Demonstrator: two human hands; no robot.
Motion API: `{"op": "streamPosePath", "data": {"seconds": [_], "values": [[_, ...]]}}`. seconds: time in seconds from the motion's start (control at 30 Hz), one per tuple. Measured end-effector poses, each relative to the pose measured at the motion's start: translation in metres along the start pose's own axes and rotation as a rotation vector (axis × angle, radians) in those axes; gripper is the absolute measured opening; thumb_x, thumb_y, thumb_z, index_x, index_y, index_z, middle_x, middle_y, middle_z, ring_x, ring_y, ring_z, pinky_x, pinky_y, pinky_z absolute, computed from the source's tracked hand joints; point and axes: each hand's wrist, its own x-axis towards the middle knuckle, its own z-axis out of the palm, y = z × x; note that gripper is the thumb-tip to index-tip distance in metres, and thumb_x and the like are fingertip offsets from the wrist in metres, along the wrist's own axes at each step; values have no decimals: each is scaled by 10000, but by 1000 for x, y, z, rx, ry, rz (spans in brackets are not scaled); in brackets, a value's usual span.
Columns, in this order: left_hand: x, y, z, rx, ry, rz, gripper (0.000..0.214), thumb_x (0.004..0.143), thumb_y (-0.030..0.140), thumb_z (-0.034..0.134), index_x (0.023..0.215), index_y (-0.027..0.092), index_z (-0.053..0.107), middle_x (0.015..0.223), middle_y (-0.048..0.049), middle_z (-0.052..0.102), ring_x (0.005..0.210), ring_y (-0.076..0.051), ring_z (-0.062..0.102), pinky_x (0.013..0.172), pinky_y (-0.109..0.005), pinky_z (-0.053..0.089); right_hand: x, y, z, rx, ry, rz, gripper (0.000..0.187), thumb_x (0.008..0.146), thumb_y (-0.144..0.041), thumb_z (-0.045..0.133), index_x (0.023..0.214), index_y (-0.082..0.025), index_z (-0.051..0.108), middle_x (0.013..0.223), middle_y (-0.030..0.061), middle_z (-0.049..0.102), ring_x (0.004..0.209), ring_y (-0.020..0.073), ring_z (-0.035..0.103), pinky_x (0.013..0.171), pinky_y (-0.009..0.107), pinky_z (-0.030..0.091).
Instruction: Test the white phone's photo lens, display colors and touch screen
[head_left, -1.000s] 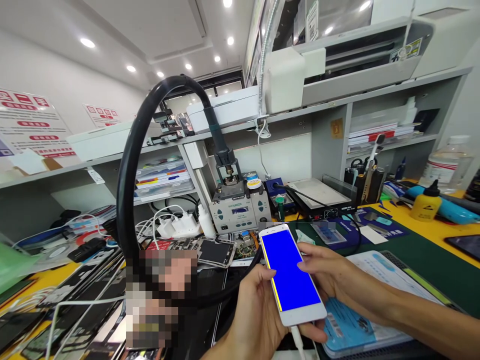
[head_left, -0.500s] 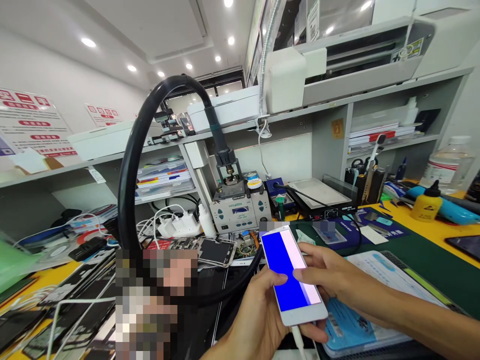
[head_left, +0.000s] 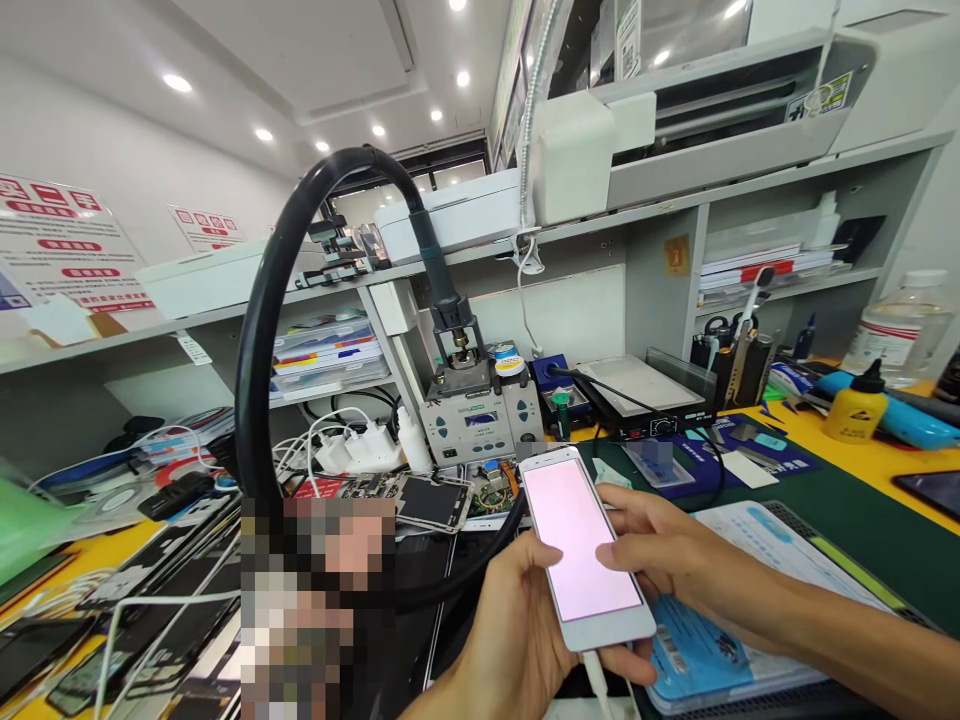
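Note:
A white smartphone (head_left: 579, 540) is held upright and slightly tilted in both hands, its screen lit a plain pale pink. My left hand (head_left: 517, 610) wraps round its left side from below, the thumb at the screen's left edge. My right hand (head_left: 660, 550) grips the right side, its thumb over the screen's right part and other fingers behind. A white charging cable (head_left: 596, 682) runs from the phone's bottom end. Under the right forearm lies a blue-and-white packet (head_left: 705, 640).
A thick black hose (head_left: 255, 330) arches at left, up from the bench to the grey soldering station (head_left: 480, 425). Dismantled phones (head_left: 431, 503) and parts crowd the left side. A yellow bottle (head_left: 855, 410) and a clear bottle (head_left: 896, 330) stand at right. Shelves (head_left: 660, 225) span the back.
The phone screen has gone from mostly blue with a pink strip to pink all over. Both thumbs have shifted slightly outward on the screen. The hold stays the same.

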Motion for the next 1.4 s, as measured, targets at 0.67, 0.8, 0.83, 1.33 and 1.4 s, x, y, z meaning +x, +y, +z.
{"op": "streamPosePath", "data": {"seconds": [0.67, 0.8, 0.83, 1.33, 1.4], "values": [[-3, 1, 9, 108, 133, 18, 565, 823, 221, 475, 1372, 94, 428, 872, -154, 694, 723, -271, 688, 577, -370, 560, 1, 3, -1, -28, 7, -9, 447, 833, -300, 661, 1245, -184, 531, 862, 23, 686, 574, 130, 637, 503, 233, 500], [-3, 1, 14, 162, 152, 35, 472, 829, 192, 519, 1289, 86, 514, 875, -142, 685, 685, -240, 682, 545, -332, 564, 0, 1, 1, -7, 12, -3, 450, 803, -253, 643, 1230, -166, 531, 868, 40, 695, 609, 144, 646, 524, 237, 492], [-3, 1, 14, 171, 153, 28, 461, 830, 188, 529, 1279, 83, 522, 869, -136, 682, 669, -232, 680, 548, -331, 566, 0, 0, 1, -1, 7, -8, 450, 796, -248, 639, 1226, -165, 533, 887, 48, 698, 617, 146, 648, 528, 239, 494], [-6, 20, 6, 47, 169, -135, 749, 871, 195, 487, 1553, 126, 184, 1218, -209, 660, 992, -359, 687, 737, -452, 588, 10, 2, -11, 121, 13, -19, 386, 588, -175, 662, 971, -165, 607, 728, -2, 659, 520, 124, 603, 426, 177, 432], [-5, 21, 1, 86, 187, -161, 788, 851, 180, 519, 1557, 115, 176, 1177, -209, 682, 935, -352, 706, 761, -470, 580, 11, 2, -13, 120, 34, -7, 389, 571, -174, 669, 956, -160, 615, 716, -3, 658, 523, 125, 603, 443, 187, 449]]}}
